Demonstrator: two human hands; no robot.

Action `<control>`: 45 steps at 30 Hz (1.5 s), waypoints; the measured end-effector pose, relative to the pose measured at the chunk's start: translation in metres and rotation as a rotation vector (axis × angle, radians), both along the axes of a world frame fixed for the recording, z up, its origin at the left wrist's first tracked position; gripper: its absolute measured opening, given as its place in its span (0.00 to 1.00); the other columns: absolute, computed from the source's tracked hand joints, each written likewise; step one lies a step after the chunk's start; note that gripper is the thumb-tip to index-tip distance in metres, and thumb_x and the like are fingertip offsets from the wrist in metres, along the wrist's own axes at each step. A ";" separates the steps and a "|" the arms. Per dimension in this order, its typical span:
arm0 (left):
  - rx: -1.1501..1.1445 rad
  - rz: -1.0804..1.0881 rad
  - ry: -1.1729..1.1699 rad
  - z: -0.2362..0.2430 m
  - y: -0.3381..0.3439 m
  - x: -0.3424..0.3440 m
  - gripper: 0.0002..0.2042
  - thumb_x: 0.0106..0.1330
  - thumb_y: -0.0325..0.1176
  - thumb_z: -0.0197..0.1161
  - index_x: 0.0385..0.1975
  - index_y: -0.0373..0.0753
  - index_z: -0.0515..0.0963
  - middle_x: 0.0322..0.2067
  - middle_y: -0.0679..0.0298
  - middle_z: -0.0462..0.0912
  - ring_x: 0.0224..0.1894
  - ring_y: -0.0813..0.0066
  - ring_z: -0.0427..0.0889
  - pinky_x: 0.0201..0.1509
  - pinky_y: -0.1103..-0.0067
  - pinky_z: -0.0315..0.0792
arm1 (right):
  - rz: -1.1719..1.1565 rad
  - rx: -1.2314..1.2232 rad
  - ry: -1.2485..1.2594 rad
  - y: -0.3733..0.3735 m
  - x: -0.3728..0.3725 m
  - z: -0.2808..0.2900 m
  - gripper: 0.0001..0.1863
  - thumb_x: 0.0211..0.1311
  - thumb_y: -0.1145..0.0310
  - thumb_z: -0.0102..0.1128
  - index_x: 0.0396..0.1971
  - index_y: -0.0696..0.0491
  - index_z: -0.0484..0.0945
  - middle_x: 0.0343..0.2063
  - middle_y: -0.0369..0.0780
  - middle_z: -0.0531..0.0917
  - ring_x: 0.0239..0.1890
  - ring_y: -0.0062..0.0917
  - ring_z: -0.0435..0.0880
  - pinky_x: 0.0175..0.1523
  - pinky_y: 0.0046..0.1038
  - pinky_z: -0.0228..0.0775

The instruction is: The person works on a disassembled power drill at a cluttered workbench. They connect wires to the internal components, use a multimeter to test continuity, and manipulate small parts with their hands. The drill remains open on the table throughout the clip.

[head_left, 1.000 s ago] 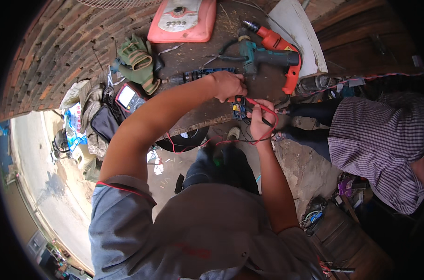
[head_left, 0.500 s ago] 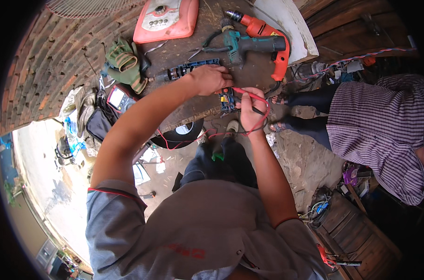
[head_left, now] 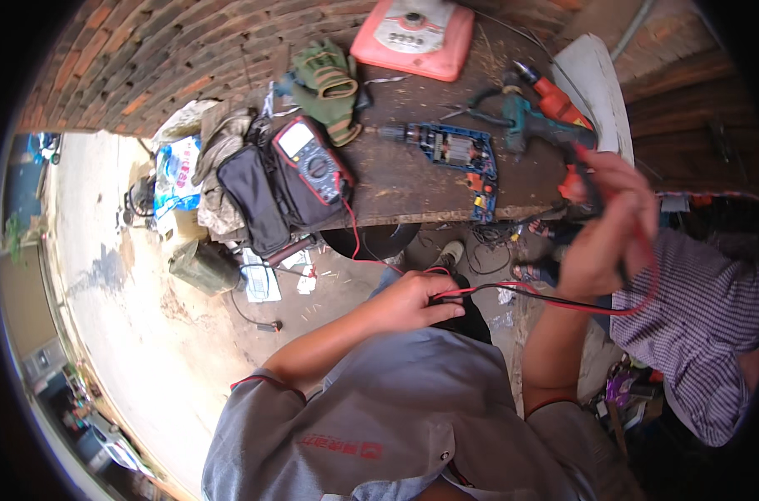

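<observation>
My left hand is closed around the red and black test leads in front of my body. Farther right, my raised right hand grips the test probes, a red tip and a black handle showing, partly blurred. The leads loop between both hands, and a red one runs up to the multimeter, which rests in its black case on the left of the table. An opened blue drill lies on the table beyond my hands, its motor and switch wiring exposed.
A teal drill and an orange drill lie at the right of the wooden table. Green gloves and a red scale sit toward the back. A person in a checked shirt is close on my right.
My left hand has left the opened drill and come back toward my body, now gripping the leads. My right hand has moved right, away from the drill, with the probes. The view has shifted left.
</observation>
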State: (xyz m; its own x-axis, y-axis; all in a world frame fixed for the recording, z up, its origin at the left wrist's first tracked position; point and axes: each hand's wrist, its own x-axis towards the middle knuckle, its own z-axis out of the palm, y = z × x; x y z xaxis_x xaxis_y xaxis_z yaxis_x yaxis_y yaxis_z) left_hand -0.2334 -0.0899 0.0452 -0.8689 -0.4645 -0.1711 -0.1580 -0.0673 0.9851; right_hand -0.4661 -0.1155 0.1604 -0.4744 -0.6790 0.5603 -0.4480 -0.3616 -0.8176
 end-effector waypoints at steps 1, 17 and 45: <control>-0.161 0.009 -0.022 0.005 -0.007 0.019 0.08 0.66 0.31 0.69 0.37 0.34 0.81 0.33 0.61 0.83 0.37 0.71 0.83 0.38 0.74 0.75 | -0.082 -0.023 0.061 -0.009 -0.005 0.019 0.20 0.79 0.61 0.39 0.40 0.64 0.74 0.42 0.47 0.83 0.31 0.22 0.78 0.38 0.23 0.71; -0.680 0.671 -0.190 0.139 -0.313 0.207 0.13 0.71 0.38 0.65 0.50 0.39 0.83 0.37 0.74 0.84 0.38 0.87 0.77 0.43 0.85 0.70 | 0.711 1.135 -0.574 -0.094 0.217 -0.134 0.17 0.69 0.54 0.61 0.29 0.54 0.80 0.17 0.37 0.79 0.10 0.15 0.65 0.15 0.24 0.51; 0.026 0.521 -0.143 -0.084 -0.083 -0.028 0.20 0.67 0.25 0.65 0.59 0.37 0.74 0.50 0.57 0.79 0.47 0.68 0.83 0.48 0.77 0.79 | -0.228 0.540 -0.335 0.048 -0.077 -0.205 0.15 0.71 0.70 0.59 0.53 0.61 0.77 0.27 0.33 0.81 0.21 0.09 0.70 0.23 0.15 0.62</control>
